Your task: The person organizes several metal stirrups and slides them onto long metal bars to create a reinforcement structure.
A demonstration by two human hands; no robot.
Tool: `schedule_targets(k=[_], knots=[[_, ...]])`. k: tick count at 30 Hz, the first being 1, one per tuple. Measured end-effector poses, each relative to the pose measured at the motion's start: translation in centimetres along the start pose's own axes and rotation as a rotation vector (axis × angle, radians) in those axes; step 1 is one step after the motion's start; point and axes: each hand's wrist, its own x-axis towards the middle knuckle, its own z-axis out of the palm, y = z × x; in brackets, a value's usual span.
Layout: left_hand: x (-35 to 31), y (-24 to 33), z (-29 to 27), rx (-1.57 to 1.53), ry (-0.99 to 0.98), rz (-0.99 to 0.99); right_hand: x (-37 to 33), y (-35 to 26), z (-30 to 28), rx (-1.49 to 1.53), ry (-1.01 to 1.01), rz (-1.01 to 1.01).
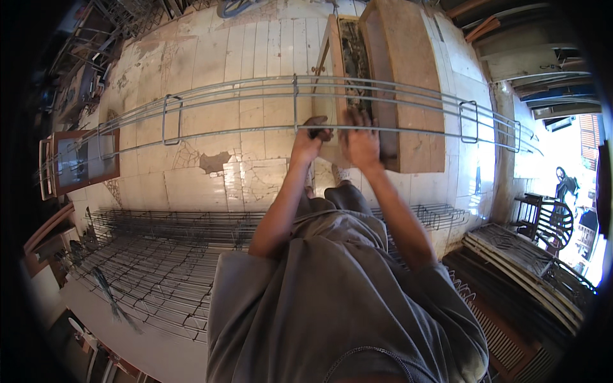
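Observation:
A long steel rebar cage point(242, 97) spans the view from left to right in front of me. Its thin rods pass through rectangular wire stirrups point(172, 120). At the nearest rod, close to a middle stirrup point(295, 105), my left hand point(309, 144) is closed around a small dark object, mostly hidden by the fingers. Just to its right, my right hand point(363, 145) is over the same rod, blurred by motion, with its fingers spread. Whether it touches the rod is unclear.
Behind the cage, on the pale tiled floor point(268, 51), stands a wooden box-like frame point(408, 83). Stacked wire cages point(166, 255) lie close on my left. A glass-fronted wooden piece point(86, 163) is at far left; a dark chair point(552, 220) stands by the bright opening at right.

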Motion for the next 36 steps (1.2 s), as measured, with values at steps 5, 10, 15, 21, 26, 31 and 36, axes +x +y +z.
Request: schedule_targets(k=[5,10,15,21,26,31,36], knots=[[-0.4,0.2,-5.1,0.011,-0.096,-0.131,0.1,1.7,1.6,0.032,0.107,0.055],[-4.4,2.0,-8.5,-0.029,-0.071,-0.176,0.0,1.9,2.0,0.053,0.124,0.088],[-7.6,1.5,-10.9,-0.024,-0.146,-0.245,0.2,1.7,1.9,0.064,0.105,0.092],[-9.4,2.0,-11.6,-0.049,-0.153,-0.269,0.2,1.8,1.8,0.084,0.088,0.117],[-8.3,0.3,-12.2,-0.166,0.003,-0.212,-0.2,1.8,2.1,0.077,0.146,0.099],[-5.3,0.0,-6.7,-0.220,0.018,-0.145,-1.2,1.3,2.6,0.147,0.204,0.072],[-5.0,0.4,-5.0,-0.264,0.150,-0.059,-2.4,-0.1,0.5,-0.107,0.162,0.330]])
